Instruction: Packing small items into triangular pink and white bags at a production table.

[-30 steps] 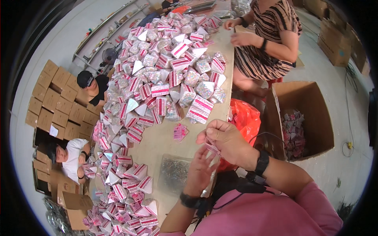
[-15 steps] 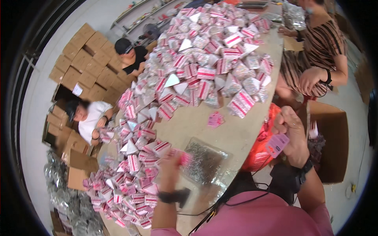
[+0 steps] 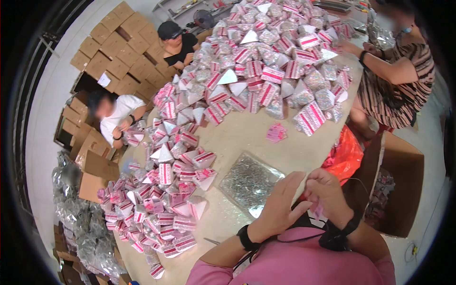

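Observation:
In front of my chest my two hands meet. My left hand [image 3: 279,205] is closed around a pale, flat-edged piece [image 3: 299,188], mostly hidden behind its long straight fingers. Close against it, my right hand [image 3: 328,195] has its fingers curled in a pinch, with a pink card [image 3: 317,209] showing below them. Left of my hands a clear bag of silvery shreds [image 3: 251,183] lies flat on the table [image 3: 228,142]. Farther off rests a small stack of pink cards [image 3: 276,133].
A large heap of pink-striped wedge packets [image 3: 266,71] spreads along the table's far and left sides. At right are an orange-red plastic bag [image 3: 346,159] and an open cardboard box [image 3: 403,190]. Three other people sit around the table. A thin metal tool [image 3: 212,241] lies near me.
My left hand has come right from the packet heap to meet my right hand. My right hand has moved down and left, still with the pink card. My view has shifted.

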